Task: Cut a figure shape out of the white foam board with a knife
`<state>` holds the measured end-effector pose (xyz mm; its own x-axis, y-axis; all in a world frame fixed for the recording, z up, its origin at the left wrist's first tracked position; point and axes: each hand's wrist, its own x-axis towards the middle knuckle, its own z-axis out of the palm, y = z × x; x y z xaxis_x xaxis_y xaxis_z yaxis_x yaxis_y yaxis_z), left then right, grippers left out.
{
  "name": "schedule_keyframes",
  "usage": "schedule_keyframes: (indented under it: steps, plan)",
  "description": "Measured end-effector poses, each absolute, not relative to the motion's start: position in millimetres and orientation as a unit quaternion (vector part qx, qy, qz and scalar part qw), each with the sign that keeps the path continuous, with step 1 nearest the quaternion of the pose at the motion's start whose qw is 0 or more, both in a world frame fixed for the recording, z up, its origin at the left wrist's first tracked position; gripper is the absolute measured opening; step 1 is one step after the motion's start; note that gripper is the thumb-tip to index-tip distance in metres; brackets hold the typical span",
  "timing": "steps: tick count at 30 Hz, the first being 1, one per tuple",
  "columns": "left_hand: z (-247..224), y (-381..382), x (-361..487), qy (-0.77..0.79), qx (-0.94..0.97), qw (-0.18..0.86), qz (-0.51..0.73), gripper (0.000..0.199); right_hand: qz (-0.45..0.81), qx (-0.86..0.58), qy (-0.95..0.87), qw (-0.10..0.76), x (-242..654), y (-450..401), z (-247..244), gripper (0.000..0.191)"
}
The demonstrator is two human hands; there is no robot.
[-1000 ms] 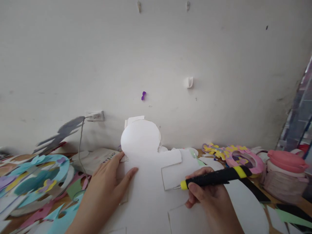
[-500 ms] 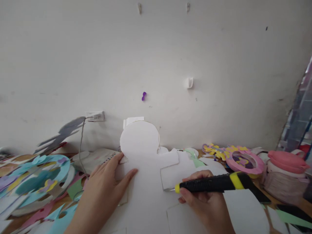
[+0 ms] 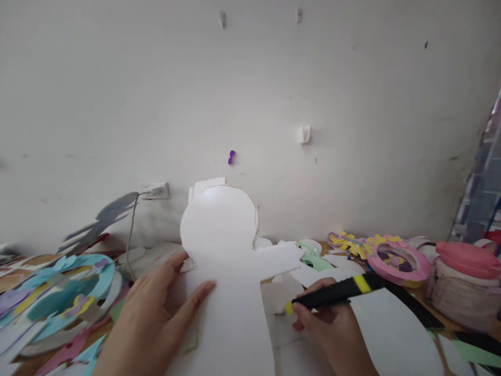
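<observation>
A white board cutout (image 3: 237, 292) with a round top and a side arm stands out in front of me, its near edge tilted up. My left hand (image 3: 154, 308) grips its left edge, thumb on the face and fingers at the side. A black and yellow utility knife (image 3: 336, 294) is in my right hand (image 3: 326, 326), fingers closed round the handle. The knife's front end points left, just right of the cutout, over a greyish gap below the side arm. The blade is hard to make out.
At left lie turquoise paper rings (image 3: 107, 269) and coloured scraps. A pink ring (image 3: 420, 269) and a jar with a pink lid (image 3: 467, 259) stand at right. The wall behind carries a socket (image 3: 156, 191) with a cable. A white curved sheet (image 3: 395, 329) lies right of the knife.
The cutout has lifted and tilted away from the board piece at its right, opening a gap below its side arm. The knife has moved slightly right of the cutout's edge.
</observation>
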<state>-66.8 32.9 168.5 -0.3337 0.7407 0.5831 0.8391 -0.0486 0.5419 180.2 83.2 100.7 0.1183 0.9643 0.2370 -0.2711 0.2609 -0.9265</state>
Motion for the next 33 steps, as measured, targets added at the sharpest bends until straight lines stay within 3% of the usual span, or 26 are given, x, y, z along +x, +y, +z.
schedule_keyframes:
  steps: [6,18,24,26,28,33]
  plan:
    - [166.7,39.9,-72.9,-0.686,-0.59,0.058,-0.422,0.059,0.473,-0.348,-0.442,0.678,182.8,68.6,123.5,0.043]
    - [153.7,68.8,-70.9,-0.693,-0.637,0.045,-0.333,0.061,0.435,-0.341,-0.468,0.69,183.5,89.5,107.9,0.034]
    - [120.3,91.7,-41.0,-0.681,-0.672,0.14,-0.254,0.04,0.451,-0.456,-0.482,0.597,186.5,128.6,74.1,0.03]
    - [109.7,79.1,-17.5,-0.637,-0.727,0.083,-0.242,0.041,0.458,-0.482,-0.47,0.58,189.2,136.7,58.7,0.027]
    - [96.9,64.6,7.5,-0.577,-0.792,-0.042,-0.196,0.048,0.465,-0.488,-0.467,0.572,190.8,142.0,44.6,0.025]
    - [49.1,57.3,41.4,-0.525,-0.825,-0.206,-0.031,0.083,0.464,-0.508,-0.464,0.558,190.1,151.5,21.1,0.032]
